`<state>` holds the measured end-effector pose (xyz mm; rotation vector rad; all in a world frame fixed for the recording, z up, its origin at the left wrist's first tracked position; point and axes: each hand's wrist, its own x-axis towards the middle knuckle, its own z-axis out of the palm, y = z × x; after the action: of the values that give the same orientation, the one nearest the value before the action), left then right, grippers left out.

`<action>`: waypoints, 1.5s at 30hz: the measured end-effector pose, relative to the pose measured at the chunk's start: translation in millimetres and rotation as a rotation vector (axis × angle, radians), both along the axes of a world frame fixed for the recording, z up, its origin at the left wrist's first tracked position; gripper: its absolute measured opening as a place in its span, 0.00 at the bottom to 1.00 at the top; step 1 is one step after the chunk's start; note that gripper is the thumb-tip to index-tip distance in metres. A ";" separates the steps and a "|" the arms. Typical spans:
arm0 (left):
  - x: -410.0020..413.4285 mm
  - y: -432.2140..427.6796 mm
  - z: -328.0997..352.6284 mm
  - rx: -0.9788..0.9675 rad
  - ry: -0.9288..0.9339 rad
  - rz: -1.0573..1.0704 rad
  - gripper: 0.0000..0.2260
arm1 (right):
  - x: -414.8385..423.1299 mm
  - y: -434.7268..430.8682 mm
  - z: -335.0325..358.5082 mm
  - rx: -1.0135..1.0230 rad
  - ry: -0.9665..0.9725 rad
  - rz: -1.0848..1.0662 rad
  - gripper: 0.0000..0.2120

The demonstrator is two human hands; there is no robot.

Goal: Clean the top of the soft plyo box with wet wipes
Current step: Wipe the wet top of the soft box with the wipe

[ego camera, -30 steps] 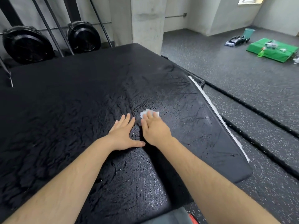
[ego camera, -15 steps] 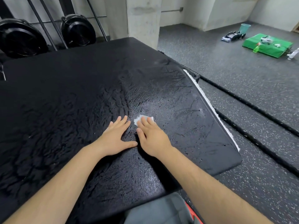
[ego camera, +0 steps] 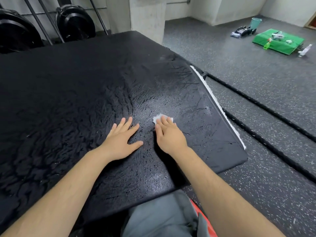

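The soft black plyo box [ego camera: 71,100] was mid-wipe: the right hand [ego camera: 169,135], grip wide, pressed a small white wet wipe [ego camera: 157,117] flat; the left hand [ego camera: 122,139] lay spread, empty. Its matte far side likely needed wiping next.

We see the plyo box top [ego camera: 77,86], wet and black: left grip [ego camera: 120,141] flat on it, white wipe [ego camera: 157,118] pressed under the right grip [ego camera: 169,136] just beside.

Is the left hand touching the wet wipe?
Apart. The head view shows bare box top between the left hand and the wet wipe under the right hand.
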<state>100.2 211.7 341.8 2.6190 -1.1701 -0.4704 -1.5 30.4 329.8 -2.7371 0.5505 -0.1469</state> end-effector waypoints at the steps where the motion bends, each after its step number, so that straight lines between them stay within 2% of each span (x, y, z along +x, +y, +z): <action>1: -1.4 1.1 0.4 0.003 0.002 0.000 0.33 | -4.0 10.2 0.7 -0.010 -0.011 0.022 0.23; 5: -4.4 0.1 0.0 0.014 -0.010 0.005 0.33 | -26.6 35.1 -2.4 -0.019 -0.043 0.207 0.29; 10: -12.0 5.1 0.5 0.006 0.002 0.002 0.31 | -24.9 -5.5 3.7 -0.027 -0.030 -0.004 0.21; 16: -17.7 3.9 -1.9 0.030 -0.033 0.008 0.29 | -36.7 33.8 -8.5 -0.008 -0.088 0.209 0.25; 21: -23.8 11.1 -5.8 0.047 -0.027 -0.011 0.28 | -43.3 29.3 -10.8 -0.001 -0.057 0.074 0.26; 23: -26.3 11.4 -6.6 0.047 -0.042 -0.010 0.28 | -46.2 42.8 -10.5 0.005 -0.071 0.148 0.28; 26: -30.6 13.7 -4.1 0.039 -0.041 -0.010 0.28 | -61.6 47.9 -4.9 0.034 -0.102 0.302 0.24; 31: -39.7 24.3 -1.0 0.002 -0.008 -0.024 0.26 | -82.5 3.8 -3.2 0.092 -0.094 0.034 0.22; 37: -59.6 25.5 2.5 0.005 0.016 -0.050 0.26 | -92.2 39.6 1.7 0.069 -0.171 0.312 0.17; 42: -71.5 31.3 3.2 -0.018 0.027 -0.062 0.25 | -112.7 -11.0 0.3 0.177 -0.156 -0.007 0.18; 45: -74.7 32.6 2.5 -0.013 0.030 -0.040 0.24 | -113.5 10.2 0.6 0.183 -0.191 0.075 0.16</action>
<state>25.5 244.4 344.4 2.5728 -1.2134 -0.5058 -115.1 40.6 330.3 -2.5268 0.3868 -0.3189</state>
